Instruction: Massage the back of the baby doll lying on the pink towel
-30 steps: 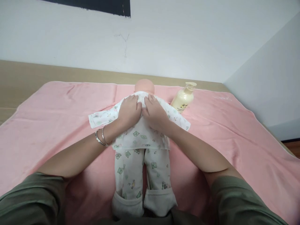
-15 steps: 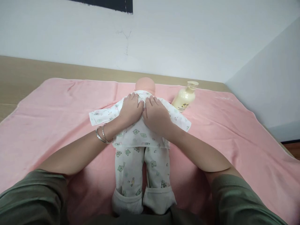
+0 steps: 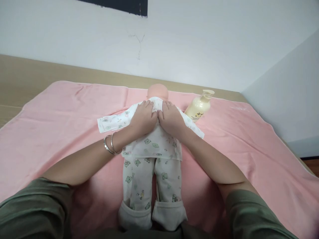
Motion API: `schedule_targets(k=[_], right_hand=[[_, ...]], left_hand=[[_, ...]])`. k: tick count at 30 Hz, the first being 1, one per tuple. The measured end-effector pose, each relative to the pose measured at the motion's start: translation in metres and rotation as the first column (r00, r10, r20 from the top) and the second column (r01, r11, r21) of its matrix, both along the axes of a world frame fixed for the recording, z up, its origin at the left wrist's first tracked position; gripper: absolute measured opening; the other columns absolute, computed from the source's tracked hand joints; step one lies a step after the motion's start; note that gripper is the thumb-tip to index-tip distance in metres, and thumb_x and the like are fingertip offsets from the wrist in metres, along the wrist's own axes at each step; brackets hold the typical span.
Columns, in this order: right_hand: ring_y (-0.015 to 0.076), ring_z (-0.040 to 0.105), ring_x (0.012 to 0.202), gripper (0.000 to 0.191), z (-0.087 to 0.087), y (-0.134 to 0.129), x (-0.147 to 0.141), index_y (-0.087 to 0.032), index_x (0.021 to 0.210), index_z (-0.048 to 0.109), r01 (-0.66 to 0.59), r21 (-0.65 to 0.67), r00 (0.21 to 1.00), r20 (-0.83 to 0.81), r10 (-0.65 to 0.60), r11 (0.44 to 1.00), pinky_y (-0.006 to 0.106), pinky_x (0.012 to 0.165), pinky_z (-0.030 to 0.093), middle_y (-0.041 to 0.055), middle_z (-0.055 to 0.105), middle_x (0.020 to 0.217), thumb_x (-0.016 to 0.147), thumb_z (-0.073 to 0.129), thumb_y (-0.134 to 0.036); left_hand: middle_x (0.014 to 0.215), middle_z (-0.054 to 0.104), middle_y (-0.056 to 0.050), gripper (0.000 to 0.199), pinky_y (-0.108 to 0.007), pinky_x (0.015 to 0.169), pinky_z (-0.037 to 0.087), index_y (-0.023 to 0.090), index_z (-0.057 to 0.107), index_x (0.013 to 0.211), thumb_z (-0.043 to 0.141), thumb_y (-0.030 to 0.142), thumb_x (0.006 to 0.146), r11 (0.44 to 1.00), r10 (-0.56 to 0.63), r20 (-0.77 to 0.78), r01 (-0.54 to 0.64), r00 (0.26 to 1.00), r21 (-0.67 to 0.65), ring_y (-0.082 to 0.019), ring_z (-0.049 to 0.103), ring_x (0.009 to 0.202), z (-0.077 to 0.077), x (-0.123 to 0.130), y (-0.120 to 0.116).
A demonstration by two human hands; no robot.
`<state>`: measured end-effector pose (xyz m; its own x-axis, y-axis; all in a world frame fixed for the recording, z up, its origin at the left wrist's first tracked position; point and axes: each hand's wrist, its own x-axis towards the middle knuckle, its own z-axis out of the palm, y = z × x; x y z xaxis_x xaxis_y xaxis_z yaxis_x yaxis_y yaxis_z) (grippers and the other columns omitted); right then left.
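A baby doll (image 3: 158,92) in a white printed top and trousers lies stretched out, its bald head pointing away from me. It seems to be face down, since no face shows. My left hand (image 3: 145,117) rests flat on the left side of its upper back, fingers extended toward the shoulder. On the other side, my right hand (image 3: 172,119) lies flat in the same way. My thumbs point inward and nearly meet over the middle of the back. The doll's sleeves spread out to both sides, and folded white cuffs cover its feet.
A pink blanket (image 3: 82,113) lies beneath the doll over a wooden surface (image 3: 22,74). A pale yellow pump bottle (image 3: 199,107) leans beside the doll's right-hand sleeve. White walls (image 3: 194,43) rise behind and to the right.
My right hand has shifted a little to the right across the doll's back, and its thumb now sticks out toward the left thumb. The whole view has moved slightly.
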<state>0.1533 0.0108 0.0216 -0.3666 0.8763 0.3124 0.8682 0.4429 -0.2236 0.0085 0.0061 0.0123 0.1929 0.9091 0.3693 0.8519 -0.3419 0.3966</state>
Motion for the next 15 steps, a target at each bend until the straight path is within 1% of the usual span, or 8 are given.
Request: schedule_targets(k=[2, 4, 5, 6, 8, 10, 12, 15], right_hand=[[0.0393, 0.046, 0.141, 0.056, -0.003, -0.018, -0.006, 0.007, 0.141, 0.048, -0.029, 0.077, 0.999, 0.046, 0.025, 0.997, 0.057, 0.12, 0.036, 0.0306, 0.052, 0.145, 0.101, 0.029, -0.027], [0.0381, 0.04, 0.147, 0.057, -0.004, -0.031, -0.01, 0.007, 0.145, 0.044, -0.068, 0.117, 0.996, 0.073, 0.06, 0.991, 0.056, 0.124, 0.031, 0.0302, 0.047, 0.151, 0.101, 0.028, -0.025], [0.0369, 0.037, 0.149, 0.057, -0.004, -0.033, -0.011, 0.006, 0.146, 0.044, -0.091, 0.11, 0.994, 0.074, 0.083, 0.99, 0.055, 0.125, 0.029, 0.0292, 0.045, 0.153, 0.101, 0.028, -0.024], [0.0355, 0.036, 0.15, 0.057, -0.003, -0.032, -0.01, 0.005, 0.146, 0.044, -0.109, 0.084, 0.992, 0.064, 0.104, 0.99, 0.055, 0.126, 0.029, 0.0276, 0.044, 0.154, 0.1, 0.027, -0.024], [0.0331, 0.035, 0.151, 0.058, -0.001, -0.022, -0.007, 0.003, 0.146, 0.046, -0.118, 0.01, 0.993, 0.014, 0.118, 0.993, 0.054, 0.126, 0.03, 0.0246, 0.044, 0.155, 0.099, 0.026, -0.025], [0.033, 0.036, 0.151, 0.059, -0.001, -0.006, -0.002, 0.002, 0.147, 0.045, -0.079, -0.047, 0.996, -0.053, 0.076, 0.996, 0.056, 0.126, 0.031, 0.0232, 0.045, 0.155, 0.098, 0.028, -0.028], [0.0347, 0.035, 0.151, 0.062, -0.002, 0.007, 0.001, 0.003, 0.147, 0.044, -0.026, -0.06, 0.995, -0.099, 0.02, 0.998, 0.057, 0.125, 0.031, 0.0239, 0.043, 0.156, 0.097, 0.031, -0.031], [0.0354, 0.036, 0.15, 0.063, -0.006, 0.012, 0.002, 0.003, 0.147, 0.043, -0.01, -0.041, 0.992, -0.124, 0.005, 0.999, 0.057, 0.125, 0.03, 0.0241, 0.043, 0.156, 0.096, 0.033, -0.033]], left_hand=[[0.116, 0.069, -0.019, 0.039, -0.053, 0.107, 0.047, 0.012, 0.064, 0.11, 0.033, 0.026, 0.092, 0.998, 0.035, 0.05, -0.033, 0.998, -0.053, -0.033, 0.061, 0.113, 0.0, -0.003, 0.009], [0.125, 0.067, -0.019, 0.043, -0.05, 0.112, 0.044, 0.011, 0.063, 0.118, 0.033, 0.027, 0.092, 0.997, 0.069, 0.103, -0.063, 0.992, -0.054, -0.032, 0.059, 0.12, -0.003, -0.005, 0.014], [0.131, 0.065, -0.019, 0.046, -0.048, 0.115, 0.042, 0.009, 0.062, 0.123, 0.033, 0.027, 0.092, 0.996, 0.078, 0.124, -0.073, 0.989, -0.047, -0.031, 0.057, 0.125, -0.005, -0.005, 0.016], [0.135, 0.063, -0.019, 0.049, -0.047, 0.117, 0.04, 0.008, 0.061, 0.127, 0.033, 0.028, 0.092, 0.996, 0.081, 0.137, -0.076, 0.987, -0.039, -0.031, 0.056, 0.128, -0.007, -0.005, 0.016], [0.139, 0.062, -0.018, 0.051, -0.047, 0.119, 0.038, 0.008, 0.06, 0.13, 0.032, 0.029, 0.092, 0.997, 0.081, 0.152, -0.077, 0.985, -0.032, -0.03, 0.055, 0.131, -0.011, -0.004, 0.015], [0.14, 0.062, -0.017, 0.051, -0.048, 0.121, 0.037, 0.009, 0.06, 0.131, 0.033, 0.031, 0.092, 0.997, 0.079, 0.169, -0.076, 0.982, -0.026, -0.029, 0.053, 0.133, -0.013, -0.003, 0.013], [0.142, 0.061, -0.016, 0.051, -0.048, 0.122, 0.035, 0.01, 0.06, 0.132, 0.035, 0.032, 0.092, 0.996, 0.084, 0.19, -0.081, 0.978, -0.023, -0.029, 0.052, 0.135, -0.014, -0.002, 0.013], [0.142, 0.062, -0.014, 0.051, -0.048, 0.123, 0.035, 0.012, 0.06, 0.132, 0.036, 0.032, 0.092, 0.996, 0.09, 0.204, -0.087, 0.975, -0.022, -0.028, 0.052, 0.136, -0.015, -0.003, 0.014]])
